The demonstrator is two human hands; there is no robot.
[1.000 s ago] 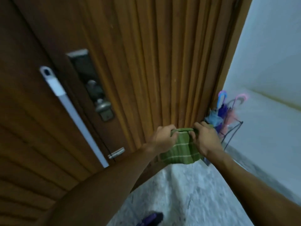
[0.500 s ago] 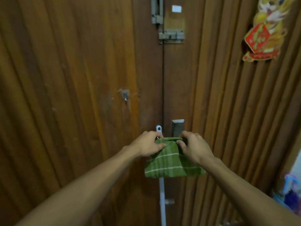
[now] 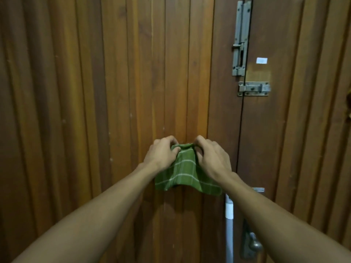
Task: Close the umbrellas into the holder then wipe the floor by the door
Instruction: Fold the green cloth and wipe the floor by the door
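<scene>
Green checked cloth [image 3: 187, 172], folded, held at chest height before the wooden door [image 3: 114, 92], its top edge pinched at both upper corners. Left hand [image 3: 163, 154]: fingers and thumb curled over the left corner, clamped on the fabric. Right hand [image 3: 211, 158]: likewise curled round the right corner, knuckles toward the viewer; the two hands sit close together, almost touching above the cloth. The lower edge hangs free and slightly splayed, apart from the door as far as can be told. Compared with a second ago, the view has swung from the corner by the wall, where the umbrellas stood gathered in their wire holder with the floor in sight, up to the flat of the door; neither umbrellas, holder nor floor now shows. The grip on the cloth is unchanged through this. Right of the hands: a vertical bolt [image 3: 240, 40] and a horizontal latch [image 3: 253, 88] across the seam between the leaves, and below them a pale pole [image 3: 228, 224] leaning near a knob [image 3: 253, 242]. Judgement: the umbrella stage looks finished, and the cloth is being readied for wiping, which will require lowering it to the floor by the threshold.
</scene>
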